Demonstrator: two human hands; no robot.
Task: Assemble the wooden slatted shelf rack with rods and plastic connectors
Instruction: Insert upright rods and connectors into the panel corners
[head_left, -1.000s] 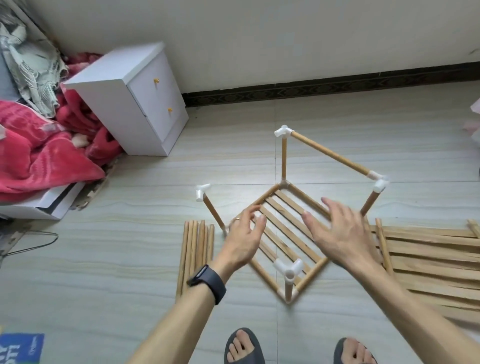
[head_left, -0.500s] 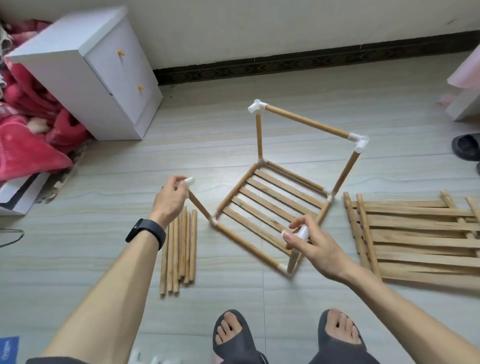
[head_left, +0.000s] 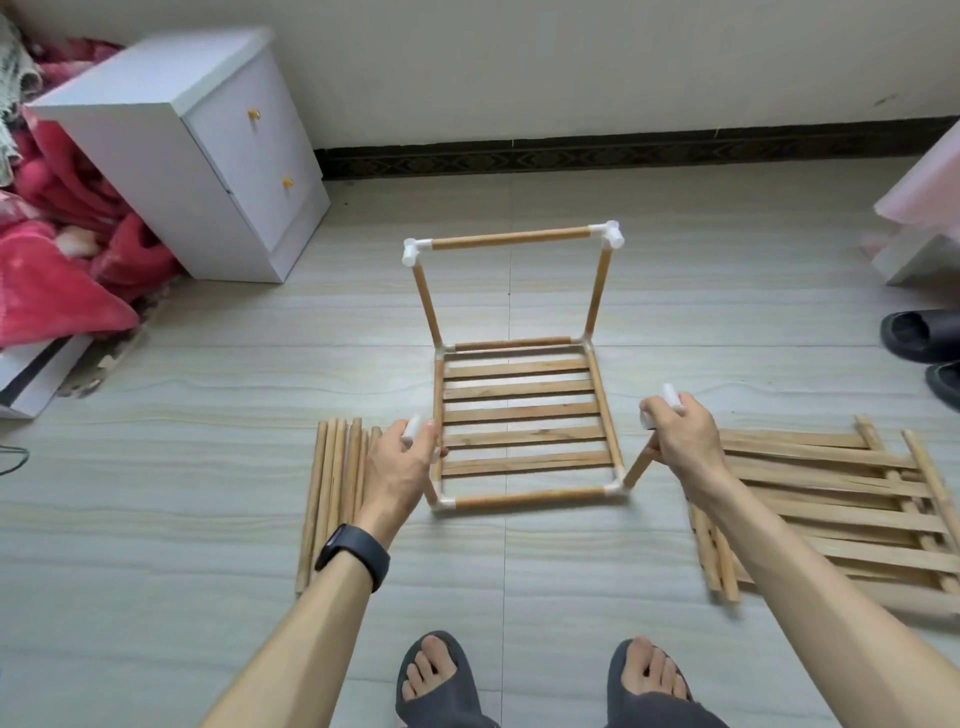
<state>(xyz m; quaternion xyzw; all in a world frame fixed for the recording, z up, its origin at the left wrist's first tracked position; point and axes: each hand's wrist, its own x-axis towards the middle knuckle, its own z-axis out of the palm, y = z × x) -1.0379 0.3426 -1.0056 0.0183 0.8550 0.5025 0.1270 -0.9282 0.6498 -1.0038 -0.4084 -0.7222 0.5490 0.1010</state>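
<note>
Two connectors (head_left: 414, 427) (head_left: 670, 396) pinched: L grip (head_left: 400, 467), R grip (head_left: 683, 441), shelf (head_left: 522, 415) btwn.

place: home bedroom | cues: white nightstand (head_left: 208, 156), red blanket (head_left: 57, 270), tiled floor (head_left: 156, 493)

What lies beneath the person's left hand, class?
The left hand grips a white connector; loose rods lie on the floor beneath. The upright rod below the connector is mostly hidden by the hand.
</note>
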